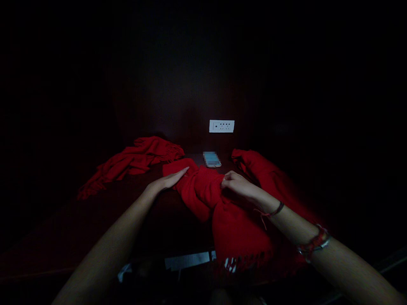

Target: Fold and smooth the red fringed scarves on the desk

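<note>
A red fringed scarf [235,228] lies bunched across a dark table [95,220] and hangs over its near edge. My left hand [168,180] lies flat with fingers stretched out, pressing the scarf's left end. My right hand [235,183] is closed, pinching a fold of the same scarf near its middle. Thread bracelets circle my right wrist and forearm.
A second red cloth [136,161] lies heaped at the back left, and more red fabric [260,169] at the back right. A phone [211,159] rests between them. A white socket plate [221,126] sits on the dark back wall. The room is very dim.
</note>
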A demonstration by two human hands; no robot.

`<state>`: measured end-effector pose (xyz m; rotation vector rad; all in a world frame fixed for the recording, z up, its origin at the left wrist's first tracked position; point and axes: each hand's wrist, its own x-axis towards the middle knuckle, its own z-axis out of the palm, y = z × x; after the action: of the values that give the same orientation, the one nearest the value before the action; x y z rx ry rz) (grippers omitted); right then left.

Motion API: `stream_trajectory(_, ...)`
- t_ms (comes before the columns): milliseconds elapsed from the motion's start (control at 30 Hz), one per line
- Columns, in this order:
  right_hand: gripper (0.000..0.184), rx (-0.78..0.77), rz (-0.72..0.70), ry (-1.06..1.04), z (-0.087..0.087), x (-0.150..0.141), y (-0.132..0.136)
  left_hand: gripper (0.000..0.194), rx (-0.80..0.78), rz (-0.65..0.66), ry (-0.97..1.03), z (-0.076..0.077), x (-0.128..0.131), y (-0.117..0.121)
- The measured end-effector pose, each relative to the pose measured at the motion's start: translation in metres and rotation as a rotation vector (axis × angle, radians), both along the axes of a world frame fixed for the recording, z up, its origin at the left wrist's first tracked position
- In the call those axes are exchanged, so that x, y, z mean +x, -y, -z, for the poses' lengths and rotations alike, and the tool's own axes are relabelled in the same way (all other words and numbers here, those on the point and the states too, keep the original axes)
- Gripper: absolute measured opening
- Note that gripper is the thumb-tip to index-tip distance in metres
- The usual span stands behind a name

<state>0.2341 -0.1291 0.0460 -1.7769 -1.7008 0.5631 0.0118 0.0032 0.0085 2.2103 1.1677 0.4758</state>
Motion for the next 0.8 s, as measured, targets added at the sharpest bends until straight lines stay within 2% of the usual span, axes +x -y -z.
stream_trajectory(67,0.011,0.042,0.042,0.060,-0.001,0.000,0.003,0.058,-0.042,0.049,-0.058,-0.002,0.000,0.002)
stream_trajectory(167,0.013,0.187,0.115,0.223,-0.005,-0.001,0.009,0.057,-0.059,0.065,-0.065,-0.004,0.000,0.005)
stream_trajectory(267,0.015,0.285,0.116,0.268,-0.012,0.002,0.019,0.059,-0.063,0.068,-0.086,-0.004,0.000,0.005)
stream_trajectory(367,0.013,0.207,0.071,0.085,-0.019,0.012,0.037,0.061,-0.058,0.054,-0.066,-0.001,0.000,0.002)
stream_trajectory(500,0.013,0.040,0.090,-0.384,-0.028,0.038,0.068,0.062,-0.058,0.025,0.022,0.002,-0.002,-0.002)
stream_trajectory(600,0.015,0.049,0.081,-0.549,-0.030,0.055,0.091,0.057,-0.041,0.000,0.065,0.004,-0.003,-0.006)
stream_trajectory(700,0.010,0.081,-0.037,-0.412,-0.026,0.062,0.102,0.053,0.028,-0.003,0.047,0.005,0.000,-0.006)
stream_trajectory(800,0.007,0.006,-0.303,-0.137,-0.018,0.057,0.100,0.049,0.234,0.030,-0.009,-0.001,0.011,0.004)
